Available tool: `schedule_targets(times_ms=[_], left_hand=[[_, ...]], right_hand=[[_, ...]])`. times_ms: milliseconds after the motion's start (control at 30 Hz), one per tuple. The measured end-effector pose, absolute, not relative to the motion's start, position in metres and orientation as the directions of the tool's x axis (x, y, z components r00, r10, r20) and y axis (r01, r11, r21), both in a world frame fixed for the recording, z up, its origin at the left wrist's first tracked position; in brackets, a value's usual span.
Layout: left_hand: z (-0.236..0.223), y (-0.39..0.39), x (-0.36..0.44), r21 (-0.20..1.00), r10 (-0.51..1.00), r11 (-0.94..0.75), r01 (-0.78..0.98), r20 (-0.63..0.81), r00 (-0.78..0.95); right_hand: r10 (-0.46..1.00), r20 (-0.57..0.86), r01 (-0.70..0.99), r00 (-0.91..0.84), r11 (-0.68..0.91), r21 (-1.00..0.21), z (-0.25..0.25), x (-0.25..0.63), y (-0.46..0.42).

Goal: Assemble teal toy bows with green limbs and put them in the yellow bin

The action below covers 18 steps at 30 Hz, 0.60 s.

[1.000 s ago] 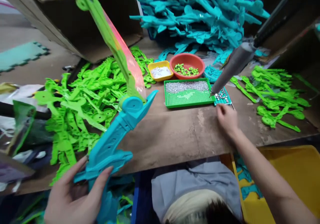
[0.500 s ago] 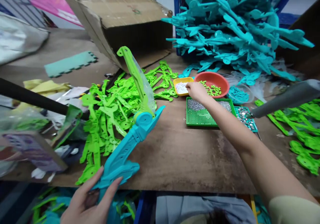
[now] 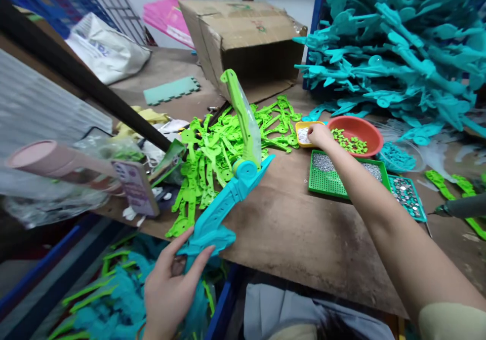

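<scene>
My left hand [image 3: 174,274] grips the lower end of a turquoise plastic toy part [image 3: 218,218], thumb on one side and fingers on the other. A green plastic arm with a clear strip [image 3: 243,117] is joined to its upper end at a round hinge and points upward. My right hand [image 3: 320,135] reaches into a small yellow tray [image 3: 311,145] of tiny white pieces [image 3: 303,136]. Its fingers are drawn together at the pieces; what lies between the fingertips is hidden.
A red bowl [image 3: 374,132] of small green pieces and a green tray [image 3: 326,185] of metal bits stand near my right hand. Loose green arms [image 3: 212,147] lie behind the held part. Turquoise parts [image 3: 379,56] pile up at the back right. An electric screwdriver [image 3: 463,207] juts in from the right.
The view has swung left, so everything sits further right in the picture. My left hand still holds the turquoise part, and my right hand stays at the yellow tray.
</scene>
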State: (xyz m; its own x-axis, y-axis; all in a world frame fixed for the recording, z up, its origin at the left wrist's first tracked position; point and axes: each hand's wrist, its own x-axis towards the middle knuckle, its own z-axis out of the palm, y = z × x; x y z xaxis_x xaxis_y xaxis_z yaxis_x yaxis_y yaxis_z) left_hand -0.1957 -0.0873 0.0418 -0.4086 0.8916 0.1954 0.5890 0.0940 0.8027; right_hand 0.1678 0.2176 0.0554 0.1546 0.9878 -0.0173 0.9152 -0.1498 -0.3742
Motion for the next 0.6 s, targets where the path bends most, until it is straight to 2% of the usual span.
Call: schedule_targets(times_ms=[100,200,233,267,300,333,400,500,600], left_hand=[[0.041,-0.083,-0.183,0.896,0.903,0.063,0.44,0.137,-0.407],[0.038,-0.076,-0.163,0.948,0.923,0.036,0.316,0.09,-0.375],[0.035,-0.073,-0.156,0.957,0.931,0.021,0.29,0.087,-0.355],[0.032,-0.07,-0.15,0.961,0.934,0.009,0.278,0.092,-0.346],[0.029,-0.069,-0.144,0.964,0.936,-0.01,0.267,0.103,-0.337],[0.027,-0.069,-0.138,0.966,0.94,-0.027,0.257,0.112,-0.322],[0.024,-0.071,-0.127,0.971,0.951,-0.061,0.23,0.127,-0.282],[0.025,-0.08,-0.117,0.978,0.964,-0.09,0.188,0.133,-0.229],[0.029,-0.089,-0.112,0.975,0.961,-0.118,0.187,0.16,-0.227]], right_hand=[[0.976,0.08,0.892,0.203,-0.15,-0.426,0.076,0.158,0.189],[0.952,0.243,0.83,0.187,-0.021,-0.558,0.092,0.128,0.132],[0.933,0.309,0.677,0.187,0.106,-0.728,0.095,0.115,0.107],[0.939,0.315,0.496,0.141,0.209,-0.843,0.096,0.101,0.081],[0.957,0.288,0.346,0.036,0.259,-0.902,0.095,0.088,0.055],[0.962,0.267,0.256,-0.06,0.273,-0.927,0.093,0.076,0.031],[0.948,0.303,0.257,-0.097,0.318,-0.913,0.085,0.057,-0.004],[0.917,0.398,0.341,0.028,0.365,-0.866,0.07,0.045,-0.023],[0.885,0.448,0.337,0.125,0.387,-0.858,0.062,0.046,-0.021]])
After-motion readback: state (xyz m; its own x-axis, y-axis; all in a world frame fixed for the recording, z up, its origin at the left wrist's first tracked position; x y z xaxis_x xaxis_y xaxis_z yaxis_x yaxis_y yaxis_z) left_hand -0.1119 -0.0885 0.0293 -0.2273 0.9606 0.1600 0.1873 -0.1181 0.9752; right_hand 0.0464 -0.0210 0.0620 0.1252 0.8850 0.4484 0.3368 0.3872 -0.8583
